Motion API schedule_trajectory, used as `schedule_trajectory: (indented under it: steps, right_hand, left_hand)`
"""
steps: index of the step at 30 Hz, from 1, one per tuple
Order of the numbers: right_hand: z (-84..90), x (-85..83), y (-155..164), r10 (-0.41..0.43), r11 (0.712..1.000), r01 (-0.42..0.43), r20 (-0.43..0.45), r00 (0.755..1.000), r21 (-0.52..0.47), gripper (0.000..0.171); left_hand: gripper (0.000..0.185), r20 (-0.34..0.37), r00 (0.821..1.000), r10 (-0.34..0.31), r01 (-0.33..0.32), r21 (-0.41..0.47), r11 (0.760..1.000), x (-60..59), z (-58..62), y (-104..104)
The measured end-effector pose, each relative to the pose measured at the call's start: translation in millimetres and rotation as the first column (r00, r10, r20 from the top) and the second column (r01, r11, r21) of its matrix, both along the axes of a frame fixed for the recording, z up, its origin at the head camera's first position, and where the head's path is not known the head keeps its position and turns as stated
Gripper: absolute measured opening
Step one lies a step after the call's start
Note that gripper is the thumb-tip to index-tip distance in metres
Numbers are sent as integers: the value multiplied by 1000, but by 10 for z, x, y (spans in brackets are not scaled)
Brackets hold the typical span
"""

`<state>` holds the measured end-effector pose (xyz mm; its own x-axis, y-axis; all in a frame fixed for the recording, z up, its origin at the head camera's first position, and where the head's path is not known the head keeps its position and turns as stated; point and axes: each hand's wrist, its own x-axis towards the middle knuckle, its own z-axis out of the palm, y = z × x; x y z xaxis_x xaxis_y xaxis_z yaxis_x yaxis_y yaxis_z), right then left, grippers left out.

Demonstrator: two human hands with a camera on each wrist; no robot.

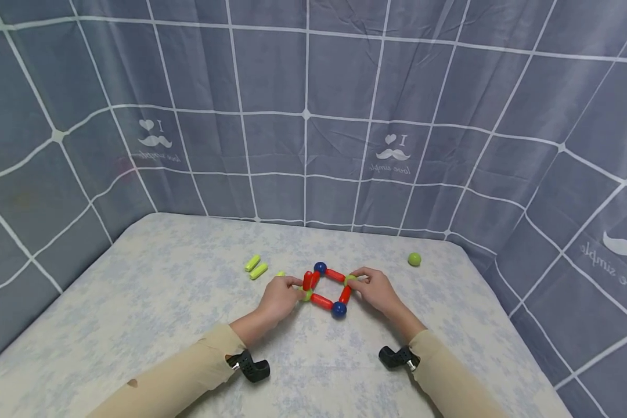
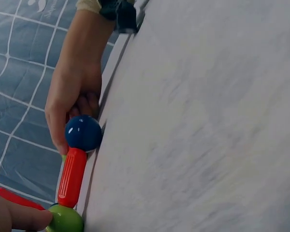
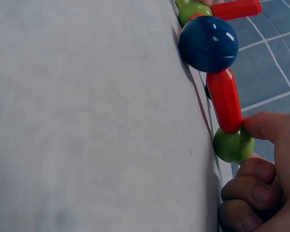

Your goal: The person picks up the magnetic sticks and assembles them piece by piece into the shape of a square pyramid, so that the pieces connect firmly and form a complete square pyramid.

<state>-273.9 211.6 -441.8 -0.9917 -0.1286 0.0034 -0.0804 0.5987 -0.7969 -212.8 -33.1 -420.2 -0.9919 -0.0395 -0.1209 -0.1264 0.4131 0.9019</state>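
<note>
Head view shows a red-rod diamond (image 1: 327, 288) on the bed (image 1: 188, 302) being closed up, its side green balls pinched by left hand (image 1: 278, 299) and right hand (image 1: 377, 291); careful squaring seems needed next.

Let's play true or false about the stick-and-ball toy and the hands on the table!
1. The square frame is made of red sticks joined by balls. True.
2. Both hands are off the frame. False: the left hand and the right hand each hold a green corner ball.
3. A loose green ball lies apart, to the right of the frame. True.
4. Two blue sticks lie to the left. False: the two loose sticks are yellow-green.
5. The near corner ball is blue. True.
</note>
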Motion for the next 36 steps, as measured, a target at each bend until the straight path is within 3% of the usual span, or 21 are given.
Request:
schedule_trajectory:
  steps: [12,18,25,30,36]
  right_hand:
    - [87,248,101,-21,1000,20,94,995,16,28]
    - [85,403,37,-34,998,28,115,993,52,30]
    - [99,552,-61,-26,995,16,109,994,94,38]
    - [105,556,-74,-46,990,31,108,993,137,38]
    - [112,385,-78,-116,981,119,-26,993,151,39]
  left_hand:
    - [35,28,999,35,-35,-23,999,-309,39,78]
    - [39,26,999,31,-30,-48,998,-396,82,122]
    - [39,65,998,-2,1,17,1000,-497,90,152]
    - [39,74,996,-44,41,41,998,-566,69,134]
    - [38,86,995,-57,50,75,996,-600,34,107]
